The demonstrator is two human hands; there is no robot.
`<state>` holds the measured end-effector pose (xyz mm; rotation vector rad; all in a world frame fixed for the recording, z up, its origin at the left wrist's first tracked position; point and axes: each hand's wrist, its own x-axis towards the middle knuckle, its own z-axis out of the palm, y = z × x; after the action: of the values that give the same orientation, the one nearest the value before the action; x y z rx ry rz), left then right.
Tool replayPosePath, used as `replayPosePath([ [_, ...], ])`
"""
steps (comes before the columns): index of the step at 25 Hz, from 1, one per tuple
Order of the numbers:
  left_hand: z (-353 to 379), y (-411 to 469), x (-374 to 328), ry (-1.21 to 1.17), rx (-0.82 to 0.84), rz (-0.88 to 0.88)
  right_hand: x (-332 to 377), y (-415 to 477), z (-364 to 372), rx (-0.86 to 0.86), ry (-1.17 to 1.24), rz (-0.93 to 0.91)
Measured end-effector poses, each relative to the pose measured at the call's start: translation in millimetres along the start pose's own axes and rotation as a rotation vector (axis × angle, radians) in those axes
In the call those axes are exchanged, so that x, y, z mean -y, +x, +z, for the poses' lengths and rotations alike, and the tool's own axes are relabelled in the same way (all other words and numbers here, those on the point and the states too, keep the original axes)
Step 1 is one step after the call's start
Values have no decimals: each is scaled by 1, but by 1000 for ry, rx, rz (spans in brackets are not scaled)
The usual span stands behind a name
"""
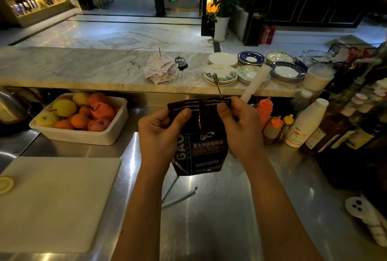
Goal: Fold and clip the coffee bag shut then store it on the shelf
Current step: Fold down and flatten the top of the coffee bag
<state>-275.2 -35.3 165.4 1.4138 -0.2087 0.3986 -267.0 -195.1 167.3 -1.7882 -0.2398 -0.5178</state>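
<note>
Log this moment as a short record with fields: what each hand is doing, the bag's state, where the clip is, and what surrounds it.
left hand: grips coffee bag's folded top, left side
right hand: grips folded top, right side
coffee bag: upright, top folded over, unclipped
clip: long sealing bar lying open on steel counter, below bag
left of bag: fruit tub, cutting board
right of bag: squeeze bottles

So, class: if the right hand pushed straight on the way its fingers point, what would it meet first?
The right hand points leftward across the bag, so probably the left hand gripping the other side; depth is unclear.
</note>
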Motion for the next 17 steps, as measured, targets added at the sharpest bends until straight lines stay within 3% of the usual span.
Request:
replayPosePath([
  [2, -1, 2, -1, 24, 55, 11, -2, 4, 0, -59, -77, -33],
  [7, -13, 7, -1, 33, 381, -70, -6, 7, -5, -169, -74, -33],
  [10, -12, 8, 4, 60, 307, -19, -6, 5, 0, -159, -49, -21],
  [14, -20, 12, 13, 67, 249, 17, -9, 7, -8, 110, 168, 105],
  [17, -27, 12, 17, 78, 227, 3, -22, 2, -5, 207, 110, 143],
])
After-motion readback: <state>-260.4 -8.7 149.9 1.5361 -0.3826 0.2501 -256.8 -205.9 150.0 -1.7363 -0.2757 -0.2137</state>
